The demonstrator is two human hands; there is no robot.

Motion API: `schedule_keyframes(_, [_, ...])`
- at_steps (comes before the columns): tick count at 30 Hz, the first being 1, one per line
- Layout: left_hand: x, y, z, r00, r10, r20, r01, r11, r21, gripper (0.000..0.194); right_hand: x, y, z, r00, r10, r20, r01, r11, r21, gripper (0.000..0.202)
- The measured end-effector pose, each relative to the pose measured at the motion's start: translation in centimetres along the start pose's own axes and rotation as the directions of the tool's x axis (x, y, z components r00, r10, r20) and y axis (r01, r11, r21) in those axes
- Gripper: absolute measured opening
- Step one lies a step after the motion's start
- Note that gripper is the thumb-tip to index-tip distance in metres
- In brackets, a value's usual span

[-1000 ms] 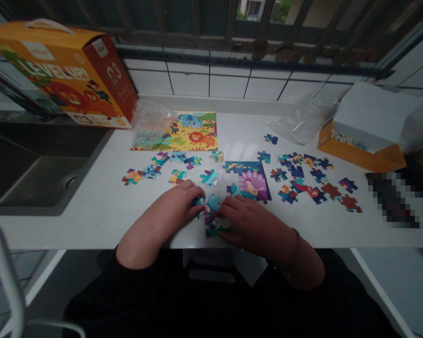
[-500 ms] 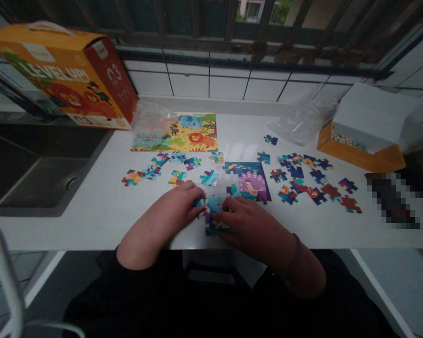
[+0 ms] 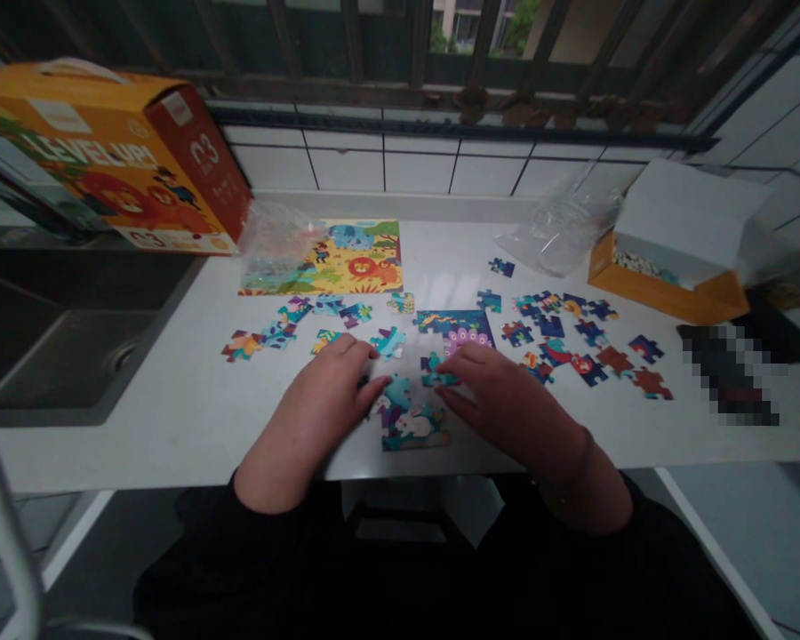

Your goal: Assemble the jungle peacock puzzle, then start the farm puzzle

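A small joined patch of jigsaw with a white rabbit (image 3: 413,425) lies near the counter's front edge. At its upper left is my left hand (image 3: 340,382), fingers curved, thumb tip at the patch's edge and apart from the index finger. My right hand (image 3: 490,382) is over the lower part of a joined peacock section (image 3: 467,338), covering much of it. Its index fingertip meets a teal jigsaw piece (image 3: 431,370), while the thumb stays apart below. Just above my left hand lie a teal-and-white piece (image 3: 388,343) and a yellow leaf-patterned piece (image 3: 324,340).
Loose jigsaw pieces lie left (image 3: 242,346) and right (image 3: 590,369). Behind are a picture sheet (image 3: 366,258) partly under a plastic bag (image 3: 280,236), an orange box (image 3: 133,169), another clear bag (image 3: 553,236) and an open carton (image 3: 667,289). A sink (image 3: 100,356) borders the left.
My right hand has moved up and right, off the rabbit patch to the peacock section, uncovering the rabbit. My left hand has shifted slightly left. The camera view has shifted a little.
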State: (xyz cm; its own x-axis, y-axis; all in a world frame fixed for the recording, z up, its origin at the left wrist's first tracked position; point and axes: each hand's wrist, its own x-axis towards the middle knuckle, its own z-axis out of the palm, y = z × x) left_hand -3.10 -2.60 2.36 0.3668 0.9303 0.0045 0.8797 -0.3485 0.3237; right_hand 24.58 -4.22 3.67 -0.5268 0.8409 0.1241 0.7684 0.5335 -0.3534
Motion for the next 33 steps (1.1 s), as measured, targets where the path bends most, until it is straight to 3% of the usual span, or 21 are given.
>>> schedule_keyframes(4, [1.1, 1.6, 0.9, 0.98, -0.126, -0.155, 0.139, 0.987, 0.075, 0.041, 0.3, 2.1, -0.1, 0.985, 0.086, -0.149, -0.083, 0.996, 0.025, 0.01])
schedule_keyframes(9, [2.4, 2.8, 2.6, 0.94, -0.209, -0.269, 0.238, 0.968, 0.078, 0.055, 1.0, 1.9, 0.9, 0.985, 0.056, -0.16, -0.052, 0.998, 0.03, 0.012])
schedule_keyframes(15, [3.2, 2.5, 2.5, 0.937, -0.258, -0.236, 0.285, 0.954, 0.091, 0.043, 1.1, 2.0, 1.6, 0.982, 0.014, -0.187, -0.008, 0.999, 0.032, 0.012])
schedule_keyframes(17, [3.1, 2.2, 2.2, 0.955, -0.203, -0.218, 0.22, 0.974, 0.055, 0.038, 1.1, 2.3, 1.7, 0.978, 0.004, -0.21, 0.004, 0.999, 0.04, 0.011])
schedule_keyframes(20, [2.6, 1.8, 1.7, 0.99, 0.015, -0.144, -0.028, 0.995, -0.092, 0.036, 0.9, 2.5, 1.6, 0.968, -0.057, -0.244, 0.084, 0.991, 0.101, 0.022])
schedule_keyframes(22, [2.3, 1.7, 1.3, 0.982, 0.164, -0.097, -0.181, 0.963, -0.2, 0.038, 0.8, 2.5, 1.5, 0.965, -0.129, -0.227, 0.168, 0.973, 0.16, 0.041])
schedule_keyframes(24, [2.0, 1.7, 1.1, 0.964, 0.254, -0.075, -0.265, 0.925, -0.274, 0.039, 0.8, 2.4, 1.5, 0.966, -0.192, -0.173, 0.229, 0.947, 0.225, 0.047])
schedule_keyframes(29, [1.8, 2.0, 1.1, 0.953, 0.303, -0.017, -0.29, 0.895, -0.34, 0.041, 1.1, 2.3, 1.5, 0.981, -0.193, 0.0, 0.187, 0.95, 0.25, 0.028])
schedule_keyframes(33, [1.5, 1.7, 0.9, 0.96, 0.279, 0.036, -0.255, 0.917, -0.307, 0.048, 0.9, 2.6, 1.2, 0.985, -0.172, 0.022, 0.163, 0.964, 0.212, 0.03])
